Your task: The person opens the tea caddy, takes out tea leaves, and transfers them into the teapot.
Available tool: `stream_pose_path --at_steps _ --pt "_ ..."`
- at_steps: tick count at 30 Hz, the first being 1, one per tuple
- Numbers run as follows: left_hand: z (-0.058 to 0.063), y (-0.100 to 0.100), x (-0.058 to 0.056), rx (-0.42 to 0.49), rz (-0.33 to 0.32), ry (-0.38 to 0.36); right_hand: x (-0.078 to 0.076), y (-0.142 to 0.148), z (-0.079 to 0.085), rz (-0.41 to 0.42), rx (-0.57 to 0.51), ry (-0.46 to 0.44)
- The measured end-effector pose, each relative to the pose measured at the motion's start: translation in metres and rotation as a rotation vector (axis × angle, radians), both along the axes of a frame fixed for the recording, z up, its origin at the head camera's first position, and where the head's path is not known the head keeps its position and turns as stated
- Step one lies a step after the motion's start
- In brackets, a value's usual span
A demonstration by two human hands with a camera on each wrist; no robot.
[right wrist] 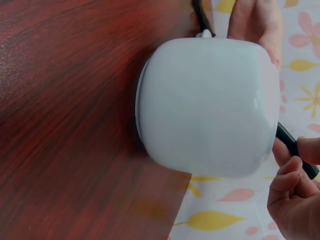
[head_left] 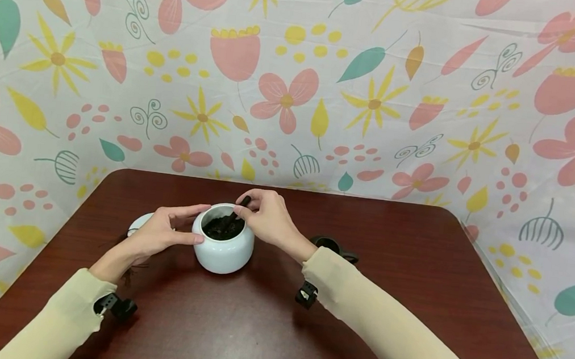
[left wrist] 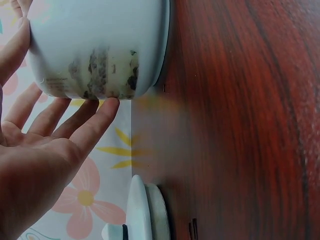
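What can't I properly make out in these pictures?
- Stick's lower end: head view, lost among dark contents in the jar.
- Cup's near side: head view, behind the right sleeve.
- Rest of the lid: left wrist view, cut off by the bottom edge.
- Jar's fine print: left wrist view, too blurred to read.

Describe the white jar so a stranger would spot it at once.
Start with the red-brown table and look toward its far edge. Between the left hand and right hand stands the rounded, glossy jar. It alone is white with dark loose material inside; the lid at left is shallow, the cup at right dark.
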State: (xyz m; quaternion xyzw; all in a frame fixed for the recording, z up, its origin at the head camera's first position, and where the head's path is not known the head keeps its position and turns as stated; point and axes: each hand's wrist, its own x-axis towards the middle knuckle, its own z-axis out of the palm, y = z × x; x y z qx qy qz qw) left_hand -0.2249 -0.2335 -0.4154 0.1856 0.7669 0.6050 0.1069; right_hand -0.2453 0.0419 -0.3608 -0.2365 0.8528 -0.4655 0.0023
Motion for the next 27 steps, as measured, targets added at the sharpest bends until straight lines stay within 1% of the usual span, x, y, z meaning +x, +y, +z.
stream_pose_path --at_steps 5,8,13,17,21,27 --pt "0.0 0.0 0.0 -0.001 0.003 0.001 0.0 0.001 0.0 -0.009 -0.007 -0.015" --pt "0.0 0.0 0.0 0.003 0.003 0.001 -0.001 0.002 0.001 -0.018 -0.021 -0.039" --pt "0.0 0.001 0.0 0.004 0.008 0.001 -0.002 0.006 0.001 -0.021 -0.072 -0.11" --pt "0.0 0.002 0.0 -0.007 0.013 0.0 -0.004 0.01 0.0 -0.049 -0.12 -0.153" --pt "-0.001 0.002 0.0 -0.009 0.016 0.005 -0.006 0.015 -0.002 -0.076 -0.17 -0.177" --pt "0.0 0.001 0.001 -0.015 0.012 0.009 -0.008 0.023 -0.004 -0.079 -0.224 -0.201"
